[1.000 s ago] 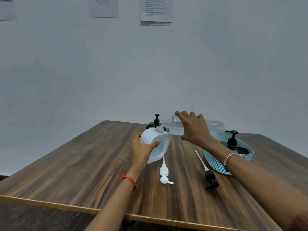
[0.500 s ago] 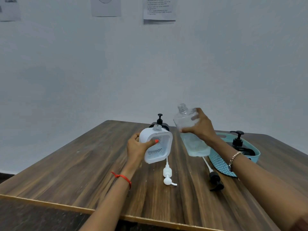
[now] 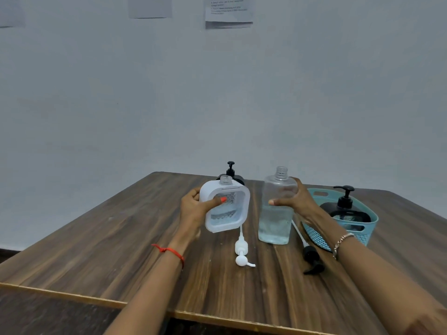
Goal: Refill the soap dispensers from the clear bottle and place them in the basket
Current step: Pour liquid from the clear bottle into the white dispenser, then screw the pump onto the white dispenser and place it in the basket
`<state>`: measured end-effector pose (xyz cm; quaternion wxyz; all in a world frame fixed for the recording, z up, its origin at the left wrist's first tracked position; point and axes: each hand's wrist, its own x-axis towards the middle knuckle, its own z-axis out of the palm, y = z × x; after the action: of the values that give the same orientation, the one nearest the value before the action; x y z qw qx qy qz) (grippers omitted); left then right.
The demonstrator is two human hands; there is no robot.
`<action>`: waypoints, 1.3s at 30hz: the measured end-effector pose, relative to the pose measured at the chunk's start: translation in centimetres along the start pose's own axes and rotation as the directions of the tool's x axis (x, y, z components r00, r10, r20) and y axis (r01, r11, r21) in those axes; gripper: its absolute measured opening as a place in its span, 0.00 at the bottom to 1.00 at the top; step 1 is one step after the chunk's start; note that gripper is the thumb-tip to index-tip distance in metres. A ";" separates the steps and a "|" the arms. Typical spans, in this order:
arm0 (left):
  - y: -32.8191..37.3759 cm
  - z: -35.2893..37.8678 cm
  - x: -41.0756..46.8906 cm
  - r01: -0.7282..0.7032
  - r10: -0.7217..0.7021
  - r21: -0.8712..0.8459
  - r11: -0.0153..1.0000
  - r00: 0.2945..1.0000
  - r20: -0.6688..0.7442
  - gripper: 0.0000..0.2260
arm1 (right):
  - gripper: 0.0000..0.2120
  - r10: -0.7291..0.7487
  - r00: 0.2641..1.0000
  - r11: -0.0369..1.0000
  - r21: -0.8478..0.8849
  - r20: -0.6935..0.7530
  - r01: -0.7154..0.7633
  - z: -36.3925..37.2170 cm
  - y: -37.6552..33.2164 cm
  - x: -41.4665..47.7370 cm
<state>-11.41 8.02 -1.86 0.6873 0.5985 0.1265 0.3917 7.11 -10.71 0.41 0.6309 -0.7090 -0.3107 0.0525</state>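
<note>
On the wooden desk (image 3: 121, 238), mid-field, I log the following from my remote station.

1. White dispenser (image 3: 227, 209): uncapped, held off the desk and slightly tilted, with a little bluish liquid in its lower part. The left hand (image 3: 193, 209) is clamped on it, thumb across the front panel and fingers behind.

2. Clear bottle (image 3: 274, 223): upright, with an open threaded neck and bluish liquid filling roughly its lower half. It is just right of the white dispenser and not touching it. The right hand (image 3: 296, 201) is wrapped round its upper body, thumb on the near face. I cannot tell whether its base rests on the desk.

3. White pump (image 3: 242, 250): lying flat on the desk, just near of the white dispenser, tube pointing to the far side.

4. Black pump (image 3: 310, 257): lying on the desk between the clear bottle and the basket, its pale tube running far and left.

5. Teal basket (image 3: 364, 234): on the right of the desk, partly behind the right forearm. It holds one black dispenser (image 3: 346, 211), upright, pump fitted.

6. Second black dispenser (image 3: 231, 169): on the far side, just behind the white dispenser and mostly hidden, pump fitted.

7. Sundries: a red thread (image 3: 169, 251) on the left wrist, a bracelet (image 3: 341, 240) on the right wrist, and paper sheets (image 3: 228, 10) on the far wall.
</note>
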 end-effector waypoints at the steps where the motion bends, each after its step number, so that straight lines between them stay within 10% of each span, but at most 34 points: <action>1: 0.1 0.1 0.0 -0.002 0.002 -0.007 1.000 1.000 -0.001 0.16 | 0.55 0.008 1.000 1.000 0.009 0.027 -0.008 -0.1 -0.2 0.1; 5: 0.7 0.1 0.2 -0.009 0.008 -0.029 1.000 1.000 -0.020 0.17 | 0.49 -0.275 0.949 0.943 -0.235 -0.155 0.235 0.3 -2.4 -1.2; 9: 1.2 -0.1 0.4 -0.020 0.018 -0.040 0.999 0.999 -0.041 0.17 | 0.21 -0.763 0.635 0.496 -0.520 0.121 0.695 2.4 -3.0 -3.9; 13: 1.8 -0.5 0.3 -0.030 0.027 -0.055 0.998 0.998 -0.061 0.15 | 0.23 -0.260 0.637 0.273 -0.578 0.725 0.769 5.4 0.4 -6.4; 17: 2.1 -0.8 -0.2 -0.030 0.026 -0.064 0.997 0.998 -0.062 0.17 | 0.09 -0.113 0.557 0.103 -0.548 0.823 0.830 7.7 2.6 -7.0; 21: 2.1 -1.3 -0.2 -0.022 0.017 -0.101 0.995 0.999 -0.051 0.16 | 0.07 -0.251 0.667 0.459 -0.520 0.702 0.721 7.1 0.0 -6.1; 26: 2.1 -1.2 -0.4 -0.020 0.018 -0.096 0.995 1.000 -0.023 0.15 | 0.07 -0.471 0.864 0.867 -0.091 0.176 0.491 4.4 -9.4 -4.4; 30: 2.3 -0.2 -1.0 -0.006 0.008 -0.088 0.996 1.000 0.017 0.15 | 0.03 -0.551 0.830 0.809 0.186 -0.088 0.558 3.5 -15.6 -3.0; 39: 2.9 1.4 -2.1 0.000 0.010 -0.094 0.996 0.995 0.100 0.17 | 0.04 -0.574 0.817 0.814 -0.073 0.058 0.577 4.5 -17.0 -2.7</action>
<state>-12.98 5.49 0.57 0.7192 0.5848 0.0718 0.3683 -3.51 -8.04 14.46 0.5806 -0.6077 -0.5228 -0.1425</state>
